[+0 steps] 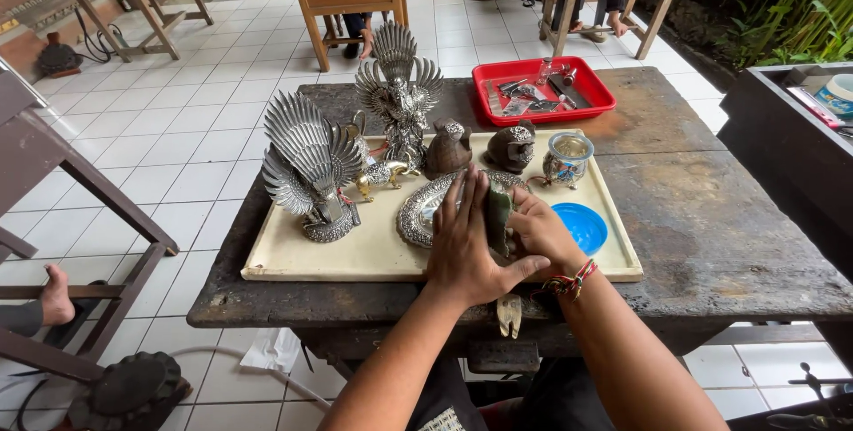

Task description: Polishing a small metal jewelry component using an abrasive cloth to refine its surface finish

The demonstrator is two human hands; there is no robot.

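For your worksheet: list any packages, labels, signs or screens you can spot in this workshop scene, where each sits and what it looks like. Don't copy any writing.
No signs or screens show.
Round tub: on the dark bench at far right; white with a pale blue top, cut off by the frame.
Flat packet: beside the tub on that bench; long, pinkish, too small to tell more.
Small packets: in the red tray at the table's back; clear and silvery, blurred.

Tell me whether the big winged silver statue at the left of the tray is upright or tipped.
Upright. The winged silver statue stands on its round base on the cream tray, wings fanned upward, clear of both hands.
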